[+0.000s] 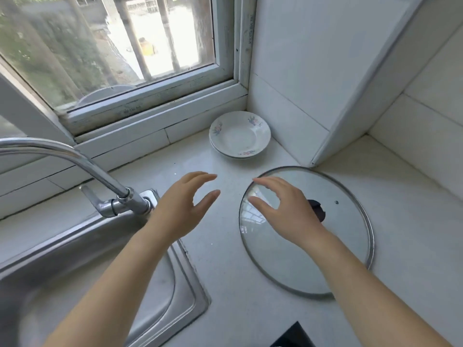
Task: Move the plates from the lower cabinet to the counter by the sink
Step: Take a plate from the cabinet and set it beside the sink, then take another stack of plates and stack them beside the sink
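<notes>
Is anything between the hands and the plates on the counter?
Nothing visible. Bare counter lies between both open hands, left and right, and the stacked plates. The glass lid lies under the right hand, off to the side.

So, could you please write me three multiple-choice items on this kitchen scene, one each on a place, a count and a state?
1. Where do the plates sit?
A. In the sink
B. In the counter corner under the window
C. On the glass lid

2. How many plates are stacked?
A. Two
B. Five
C. None

3. What are the hands holding?
A. A plate each
B. The lid
C. Nothing

Key: 1 B, they rest by the wall corner; 2 A, two rims show; 3 C, the left hand and right hand are open, the right above the glass lid.
</notes>
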The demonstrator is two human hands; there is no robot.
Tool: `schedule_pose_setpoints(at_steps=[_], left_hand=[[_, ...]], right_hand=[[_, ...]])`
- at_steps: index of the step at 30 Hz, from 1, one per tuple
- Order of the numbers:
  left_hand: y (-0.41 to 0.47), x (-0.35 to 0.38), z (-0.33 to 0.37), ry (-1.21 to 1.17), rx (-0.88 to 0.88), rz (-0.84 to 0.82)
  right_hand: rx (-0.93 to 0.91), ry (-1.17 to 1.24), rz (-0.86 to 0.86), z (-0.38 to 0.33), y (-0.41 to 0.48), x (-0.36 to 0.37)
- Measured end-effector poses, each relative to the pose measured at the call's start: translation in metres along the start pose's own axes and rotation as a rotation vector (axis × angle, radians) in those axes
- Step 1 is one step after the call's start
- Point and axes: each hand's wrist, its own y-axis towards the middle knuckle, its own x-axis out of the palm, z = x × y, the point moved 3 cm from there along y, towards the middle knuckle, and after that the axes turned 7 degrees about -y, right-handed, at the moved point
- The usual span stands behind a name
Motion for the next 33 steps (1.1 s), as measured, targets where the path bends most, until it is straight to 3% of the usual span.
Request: schedule_pose_setpoints(at_steps=[5,11,20,33], left_hand=[[-0.061,0.009,0.006,-0.023,-0.026,-0.112],[-0.122,-0.002,0.013,-0.084,0.034,-0.169],[-0.210,-0.026,0.028,-0.150,0.231,-0.257],[-0.295,0.015,0.127,-0.193,0.561,-0.540]], right_hand=[[0.109,0.030,-0.063,-0.009,-0.068,0.017],[0.208,0.025,-0.024,-0.040,-0.146,0.026],[0.339,0.050,0.157,-0.096,-0.276,0.044],[0.581,0.098,0.503,-0.117,-0.451,0.035]])
